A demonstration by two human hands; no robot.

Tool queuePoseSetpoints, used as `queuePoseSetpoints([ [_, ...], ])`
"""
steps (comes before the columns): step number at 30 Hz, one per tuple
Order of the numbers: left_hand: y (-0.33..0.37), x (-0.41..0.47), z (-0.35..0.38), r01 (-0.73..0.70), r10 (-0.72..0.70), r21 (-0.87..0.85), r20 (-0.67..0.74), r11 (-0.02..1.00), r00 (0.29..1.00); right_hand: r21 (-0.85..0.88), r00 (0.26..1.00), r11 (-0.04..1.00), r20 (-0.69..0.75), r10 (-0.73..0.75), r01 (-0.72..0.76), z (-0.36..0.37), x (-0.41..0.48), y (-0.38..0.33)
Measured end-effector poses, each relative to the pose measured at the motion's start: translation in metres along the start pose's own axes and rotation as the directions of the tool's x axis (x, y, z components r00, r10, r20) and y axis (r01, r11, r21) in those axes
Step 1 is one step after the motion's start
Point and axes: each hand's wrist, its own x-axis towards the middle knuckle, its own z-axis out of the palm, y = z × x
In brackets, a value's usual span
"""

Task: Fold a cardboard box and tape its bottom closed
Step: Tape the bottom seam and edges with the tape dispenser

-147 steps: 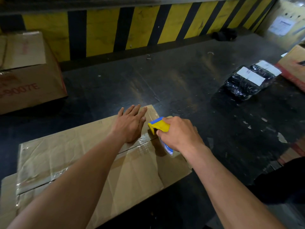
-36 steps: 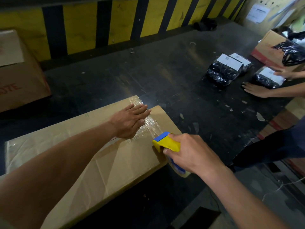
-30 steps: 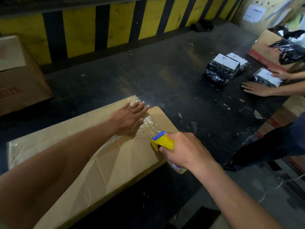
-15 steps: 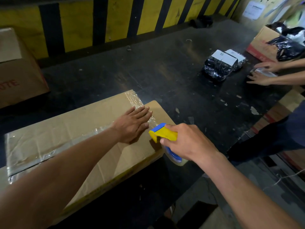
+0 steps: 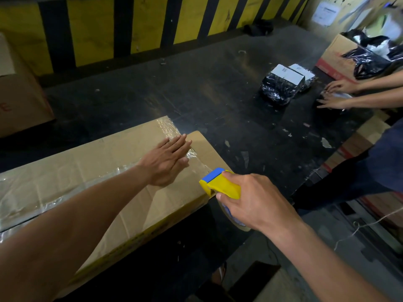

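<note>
Pressing tape [image 5: 169, 128] onto cardboard box [image 5: 98, 158], dispenser [image 5: 222, 185] alongside

A dark, scuffed table [image 5: 218, 94] is spread across the frame. On it are laid a taped cardboard box [image 5: 98, 171] at lower left, a brown carton [image 5: 19, 101] at the left edge, black-wrapped, white-labelled parcels [image 5: 281, 83] at upper right, and pale scraps [image 5: 326, 142] at right.

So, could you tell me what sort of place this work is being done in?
Probably a warehouse packing or dispatch area: a yellow-and-black hazard-striped barrier behind the dark worktable, labelled black-wrapped parcels, and a cardboard box being taped with a tape dispenser.
</note>
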Motion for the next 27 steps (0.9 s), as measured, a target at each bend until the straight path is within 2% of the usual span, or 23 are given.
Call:
queuePoseSetpoints([
  [15,0.001,0.002,-0.002,0.008,-0.008,0.001,-0.016,1.0,1.0,-0.028,0.998,0.999,0.063,0.032,-0.03,0.025,0.005,0.0],
  [18,0.013,0.0,-0.004,-0.042,0.047,0.075,-0.061,0.996,0.997,-0.035,0.998,0.998,0.042,0.045,-0.043,0.028,0.001,0.004],
  [20,0.03,-0.003,-0.003,-0.109,0.113,0.052,-0.085,0.993,0.99,-0.037,0.998,0.998,0.035,0.046,-0.045,0.029,-0.001,0.006],
  [23,0.046,-0.01,0.009,-0.17,0.171,0.021,-0.015,0.985,0.985,-0.024,0.999,0.999,0.025,0.033,-0.032,0.029,-0.003,0.006],
  [27,0.039,-0.013,0.015,-0.164,0.163,0.037,0.021,0.986,0.986,-0.026,0.999,0.999,0.03,0.024,-0.023,0.03,0.001,0.005],
])
